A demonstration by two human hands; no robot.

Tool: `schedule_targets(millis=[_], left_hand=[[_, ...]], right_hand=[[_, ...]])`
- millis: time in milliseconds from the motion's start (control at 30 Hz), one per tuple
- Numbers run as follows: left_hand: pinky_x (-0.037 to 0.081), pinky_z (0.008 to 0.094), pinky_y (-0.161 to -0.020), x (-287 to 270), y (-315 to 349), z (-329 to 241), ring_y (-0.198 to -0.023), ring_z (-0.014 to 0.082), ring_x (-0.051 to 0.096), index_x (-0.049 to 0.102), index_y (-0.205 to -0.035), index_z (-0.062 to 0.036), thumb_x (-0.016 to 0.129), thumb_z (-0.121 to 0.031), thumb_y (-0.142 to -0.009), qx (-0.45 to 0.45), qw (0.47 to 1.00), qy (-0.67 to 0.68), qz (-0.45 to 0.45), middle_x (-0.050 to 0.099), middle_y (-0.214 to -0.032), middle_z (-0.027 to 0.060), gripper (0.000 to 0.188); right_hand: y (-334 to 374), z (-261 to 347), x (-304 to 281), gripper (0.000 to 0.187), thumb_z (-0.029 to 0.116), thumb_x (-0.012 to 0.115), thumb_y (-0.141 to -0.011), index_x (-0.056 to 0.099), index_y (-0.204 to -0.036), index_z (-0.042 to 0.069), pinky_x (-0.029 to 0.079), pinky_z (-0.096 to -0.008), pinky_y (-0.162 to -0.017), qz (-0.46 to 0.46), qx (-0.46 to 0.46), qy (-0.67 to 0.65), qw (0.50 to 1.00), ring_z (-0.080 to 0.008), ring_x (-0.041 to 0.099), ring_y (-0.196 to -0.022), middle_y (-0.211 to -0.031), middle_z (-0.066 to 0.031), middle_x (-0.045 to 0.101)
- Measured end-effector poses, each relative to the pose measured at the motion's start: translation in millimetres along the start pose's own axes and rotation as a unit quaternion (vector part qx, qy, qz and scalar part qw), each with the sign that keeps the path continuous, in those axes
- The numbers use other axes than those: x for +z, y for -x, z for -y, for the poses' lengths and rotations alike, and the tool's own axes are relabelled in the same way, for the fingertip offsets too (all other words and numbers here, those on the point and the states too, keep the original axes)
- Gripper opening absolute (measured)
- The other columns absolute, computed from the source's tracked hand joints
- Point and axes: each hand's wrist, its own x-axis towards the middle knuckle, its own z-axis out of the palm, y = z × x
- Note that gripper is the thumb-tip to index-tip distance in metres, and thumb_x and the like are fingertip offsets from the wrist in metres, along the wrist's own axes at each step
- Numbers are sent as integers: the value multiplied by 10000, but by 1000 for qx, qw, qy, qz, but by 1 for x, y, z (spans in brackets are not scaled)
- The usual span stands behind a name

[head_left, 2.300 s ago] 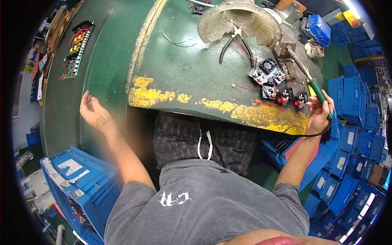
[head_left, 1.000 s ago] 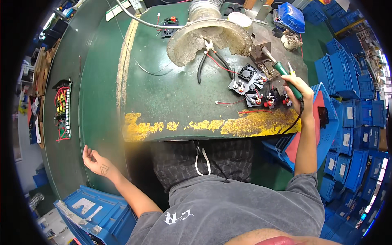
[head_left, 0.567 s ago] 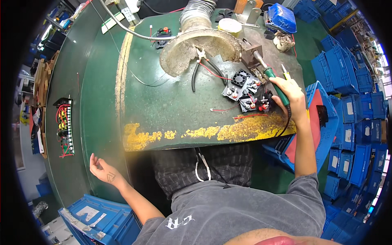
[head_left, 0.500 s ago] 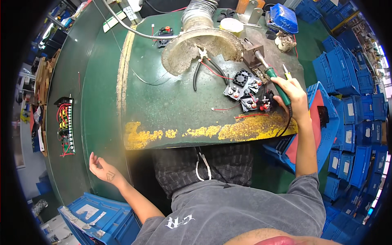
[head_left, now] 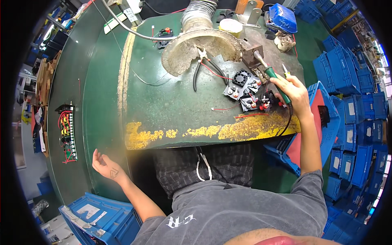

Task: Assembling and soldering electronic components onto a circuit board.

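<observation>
My right hand (head_left: 297, 97) is closed around the green handle of a soldering iron (head_left: 271, 72), whose metal end sits in a box-shaped metal holder (head_left: 252, 56). Just left of that hand lie small boards with a black fan (head_left: 241, 76) and red and silver terminals (head_left: 250, 103). Black-handled cutting pliers (head_left: 202, 55) rest partly under a crusty fume hood (head_left: 173, 53). Away to the left, my left hand (head_left: 107, 166) hovers empty over the green surface, its fingers loosely bent and apart. A long circuit board with red wires (head_left: 67, 132) lies beyond it.
A flexible duct (head_left: 200, 12) joins the hood at the back. Another fan board (head_left: 165, 36) lies left of it. Blue crates stand at right (head_left: 316, 134) and lower left (head_left: 102, 218). A yellow worn strip (head_left: 241, 131) marks the bench's front edge.
The long circuit board at left has slid slightly toward me. My left hand has shifted a little right. My right hand has moved slightly right, its fingers looser on the iron's handle.
</observation>
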Motion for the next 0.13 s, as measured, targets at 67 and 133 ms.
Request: schedule_targets(millis=[67, 133], left_hand=[[475, 337, -913, -2, -2, 1, -1013, 206, 588, 637, -1231, -55, 537, -64, -938, -3, 1000, -3, 9, 535, -1161, 99, 310], [482, 353, -926, -3, -4, 2, -1028, 222, 598, 618, -1240, -47, 523, -76, -938, -7, 1000, -6, 19, 505, -1194, 105, 318]], right_hand=[[-3, -1, -5, 463, 93, 741, -730, 685, -1189, 125, 527, -372, -872, 14, -38, 52, 998, -284, 625, -938, -1226, -76, 695], [-4, -2, -10, 438, 107, 720, -751, 688, -1187, 135, 529, -378, -899, 30, -51, 79, 995, -288, 632, -967, -1253, -74, 683]])
